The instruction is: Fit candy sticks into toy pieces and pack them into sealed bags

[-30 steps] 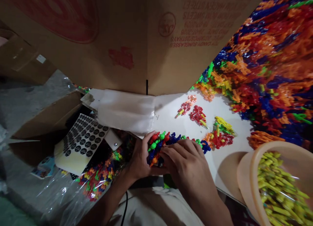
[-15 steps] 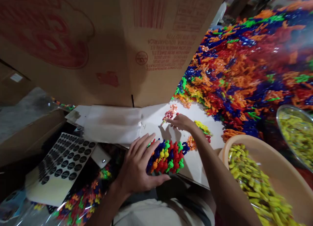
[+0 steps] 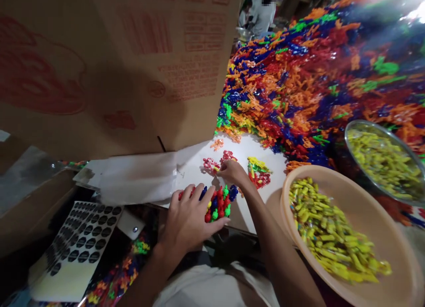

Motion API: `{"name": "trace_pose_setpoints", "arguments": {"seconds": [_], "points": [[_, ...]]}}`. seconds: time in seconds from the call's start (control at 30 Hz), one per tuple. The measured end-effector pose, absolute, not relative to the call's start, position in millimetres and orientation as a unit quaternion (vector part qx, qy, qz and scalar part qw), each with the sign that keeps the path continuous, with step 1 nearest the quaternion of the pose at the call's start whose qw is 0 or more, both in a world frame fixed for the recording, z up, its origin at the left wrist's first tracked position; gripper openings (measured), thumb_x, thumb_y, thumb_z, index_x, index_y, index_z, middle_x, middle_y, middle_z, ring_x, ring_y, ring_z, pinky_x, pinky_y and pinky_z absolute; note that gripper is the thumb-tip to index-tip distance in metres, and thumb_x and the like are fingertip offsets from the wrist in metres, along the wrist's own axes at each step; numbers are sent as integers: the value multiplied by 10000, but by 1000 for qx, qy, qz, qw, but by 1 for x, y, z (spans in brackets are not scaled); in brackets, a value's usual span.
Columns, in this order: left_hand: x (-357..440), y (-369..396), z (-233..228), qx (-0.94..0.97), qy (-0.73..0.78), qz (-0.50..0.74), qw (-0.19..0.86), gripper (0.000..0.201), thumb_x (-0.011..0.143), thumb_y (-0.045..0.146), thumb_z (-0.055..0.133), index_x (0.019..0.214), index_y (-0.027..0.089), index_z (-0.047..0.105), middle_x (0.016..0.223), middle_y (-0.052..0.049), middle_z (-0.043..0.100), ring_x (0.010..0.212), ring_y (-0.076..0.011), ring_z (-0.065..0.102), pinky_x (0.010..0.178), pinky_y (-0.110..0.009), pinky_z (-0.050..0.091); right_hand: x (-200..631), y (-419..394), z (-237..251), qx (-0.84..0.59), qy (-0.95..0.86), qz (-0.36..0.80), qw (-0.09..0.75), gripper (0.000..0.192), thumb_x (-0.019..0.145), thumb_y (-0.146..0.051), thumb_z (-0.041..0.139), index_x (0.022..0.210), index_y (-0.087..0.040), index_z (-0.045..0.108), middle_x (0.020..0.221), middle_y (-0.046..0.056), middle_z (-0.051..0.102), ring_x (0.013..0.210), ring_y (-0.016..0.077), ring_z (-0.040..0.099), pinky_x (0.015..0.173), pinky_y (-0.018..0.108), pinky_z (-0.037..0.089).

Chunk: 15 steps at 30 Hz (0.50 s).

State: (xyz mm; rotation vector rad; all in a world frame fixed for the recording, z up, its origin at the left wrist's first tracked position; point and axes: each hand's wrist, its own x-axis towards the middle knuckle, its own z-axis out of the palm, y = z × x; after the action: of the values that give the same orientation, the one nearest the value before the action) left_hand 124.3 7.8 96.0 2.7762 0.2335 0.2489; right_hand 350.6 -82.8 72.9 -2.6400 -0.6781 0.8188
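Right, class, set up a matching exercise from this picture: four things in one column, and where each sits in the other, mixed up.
Things:
1. left hand
2. right hand
3. beige basin
4. sticker sheet

Places:
A. lower left, off the white board
B. on the bunch of coloured pieces at the near edge
C. lower right, full of yellow pieces
D. at the small red pile farther out

Pairs: 1-B, 2-D, 3-C, 4-A
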Motion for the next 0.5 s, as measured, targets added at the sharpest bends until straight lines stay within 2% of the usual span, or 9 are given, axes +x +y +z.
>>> {"name": "trace_pose_setpoints", "arguments": {"seconds": [0.07, 0.17, 0.27, 0.33, 0.4, 0.5], "points": [[123, 10, 97, 983, 72, 77, 153, 764, 931, 736, 828, 1528, 274, 707, 1468, -169, 765, 1287, -462, 696, 1035, -626, 543, 345, -103, 68, -910, -238, 269, 209, 267, 1088, -393, 803, 1226, -168, 762, 1190, 63, 790, 1017, 223, 777, 917, 420, 673], [120, 14, 96, 988, 61, 66, 126, 750, 958, 698, 816, 1558, 269, 679, 1484, -176, 757, 1301, -464, 700, 1089, -652, 530, 332, -135, 63, -892, -229, 233, 311, 278, 1012, -307, 855, 1231, -171, 751, 1048, 33, 792, 907, 199, 760, 837, 338, 620], [121, 15, 97, 990, 48, 79, 101, 815, 959, 764, 785, 1586, 262, 648, 1545, -204, 723, 1394, -490, 660, 1248, -761, 391, 314, -168, 59, -870, -210, 199, 398, 178, 986, -323, 809, 1084, -180, 769, 957, 37, 770, 841, 202, 725, 765, 302, 553], [128, 15, 102, 992, 9, 87, 88, 953, 933, 837, 767, 1643, 226, 590, 1669, -239, 629, 1517, -512, 577, 1324, -798, 273, 298, -188, 53, -857, -196, 180, 442, 247, 986, -427, 779, 916, -194, 738, 900, 43, 743, 841, 220, 697, 748, 306, 526], [139, 13, 108, 991, -68, 71, 86, 1064, 924, 865, 757, 1720, 209, 499, 1798, -239, 489, 1638, -495, 464, 1374, -749, 237, 280, -205, 44, -842, -182, 177, 476, 372, 983, -548, 755, 847, -206, 699, 807, 32, 711, 789, 223, 666, 709, 303, 505], [157, 10, 117, 980, -175, 28, 91, 1013, 950, 805, 781, 1747, 259, 477, 1872, -180, 393, 1713, -448, 375, 1413, -660, 240, 254, -219, 29, -818, -175, 200, 511, 431, 993, -598, 703, 816, -205, 687, 698, 16, 685, 679, 211, 628, 635, 294, 480]]}}
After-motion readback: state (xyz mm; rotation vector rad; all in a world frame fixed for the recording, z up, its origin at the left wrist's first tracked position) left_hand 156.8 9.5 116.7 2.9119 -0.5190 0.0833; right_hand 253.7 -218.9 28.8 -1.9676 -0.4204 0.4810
